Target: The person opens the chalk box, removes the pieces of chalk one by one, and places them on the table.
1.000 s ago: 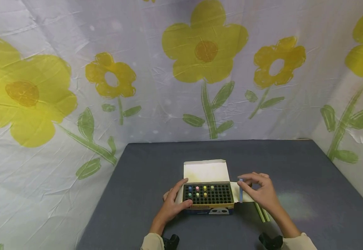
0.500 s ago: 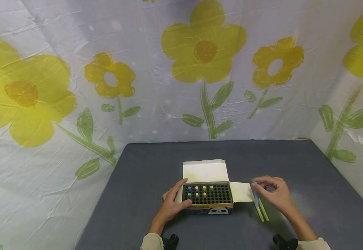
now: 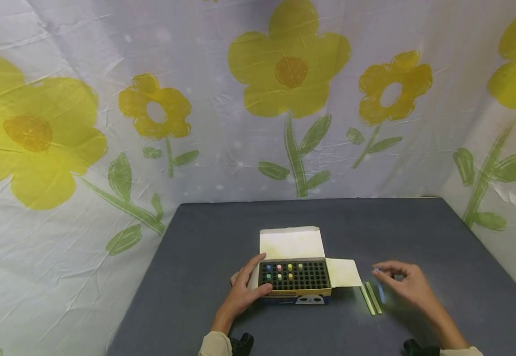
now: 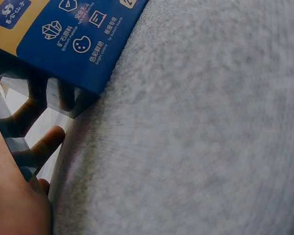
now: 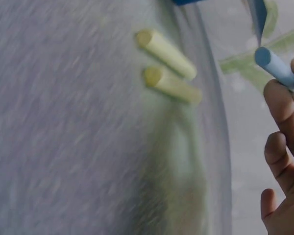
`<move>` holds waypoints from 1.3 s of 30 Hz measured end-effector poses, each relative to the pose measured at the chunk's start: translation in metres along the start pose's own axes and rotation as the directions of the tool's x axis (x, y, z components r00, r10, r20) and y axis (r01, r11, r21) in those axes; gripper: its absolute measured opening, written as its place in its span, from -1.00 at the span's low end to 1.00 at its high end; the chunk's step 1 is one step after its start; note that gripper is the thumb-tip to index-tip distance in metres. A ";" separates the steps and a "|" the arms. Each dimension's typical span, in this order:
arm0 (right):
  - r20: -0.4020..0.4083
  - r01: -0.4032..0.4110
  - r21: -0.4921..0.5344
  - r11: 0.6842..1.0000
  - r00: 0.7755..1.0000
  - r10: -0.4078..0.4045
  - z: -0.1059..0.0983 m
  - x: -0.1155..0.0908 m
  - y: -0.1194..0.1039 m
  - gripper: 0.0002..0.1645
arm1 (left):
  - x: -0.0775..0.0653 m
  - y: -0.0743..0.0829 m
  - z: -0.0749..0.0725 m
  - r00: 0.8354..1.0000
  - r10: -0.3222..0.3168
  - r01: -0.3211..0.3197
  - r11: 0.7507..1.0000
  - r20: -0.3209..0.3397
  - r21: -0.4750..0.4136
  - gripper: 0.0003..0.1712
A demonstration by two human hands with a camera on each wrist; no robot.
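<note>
A blue and yellow chalk box [image 3: 276,299] stands with its flaps folded back in the head view. Several coloured chalk ends poke up from the left part of its black holed insert [image 3: 313,282]. My left hand [image 3: 243,291] holds the box at its left end, thumb on the front edge and fingers along the side. Between thumb and fingertips, my right hand [image 3: 409,286] pinches a blue chalk stick [image 5: 280,69], right of two yellow-green chalk sticks [image 5: 167,54] lying side by side on the table. Part of the blue stick is hidden by the fingers.
The box's white lid flap [image 3: 291,242] stands up at the back, and a side flap [image 3: 344,273] sticks out to the right, close to the yellow-green sticks. A flower-printed cloth [image 3: 222,148] hangs behind the dark grey table [image 3: 213,222].
My right hand has carried the blue chalk stick rightward, from over the side flap past the two yellow-green sticks. My left hand stays on the box.
</note>
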State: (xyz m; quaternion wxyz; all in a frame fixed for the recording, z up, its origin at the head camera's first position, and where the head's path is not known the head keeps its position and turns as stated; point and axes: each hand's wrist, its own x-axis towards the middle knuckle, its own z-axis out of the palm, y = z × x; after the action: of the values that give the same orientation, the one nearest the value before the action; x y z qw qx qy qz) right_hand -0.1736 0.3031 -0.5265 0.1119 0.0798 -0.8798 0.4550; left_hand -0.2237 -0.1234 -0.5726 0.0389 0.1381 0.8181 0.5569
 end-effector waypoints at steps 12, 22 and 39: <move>0.113 0.013 -0.190 0.982 0.994 0.008 0.003 0.001 0.021 -0.85 | -0.001 -0.001 0.000 1.000 -0.004 0.004 1.000 -0.002 0.000 -0.13; 0.140 0.002 -0.200 0.980 0.990 0.027 0.005 0.000 0.020 -0.85 | -0.001 -0.001 0.000 1.000 -0.005 0.005 1.000 0.005 -0.006 -0.12; 0.162 0.028 -0.245 0.969 0.987 0.013 0.009 0.002 0.020 -0.89 | 0.001 -0.002 0.001 1.000 -0.014 0.014 1.000 -0.005 0.003 -0.13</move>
State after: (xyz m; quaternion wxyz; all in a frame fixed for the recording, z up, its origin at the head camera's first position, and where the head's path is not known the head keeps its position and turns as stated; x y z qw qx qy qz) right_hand -0.1818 0.3073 -0.5461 0.0505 0.1055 -0.9353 0.3339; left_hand -0.2247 -0.1234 -0.5746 0.0407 0.1311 0.8199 0.5559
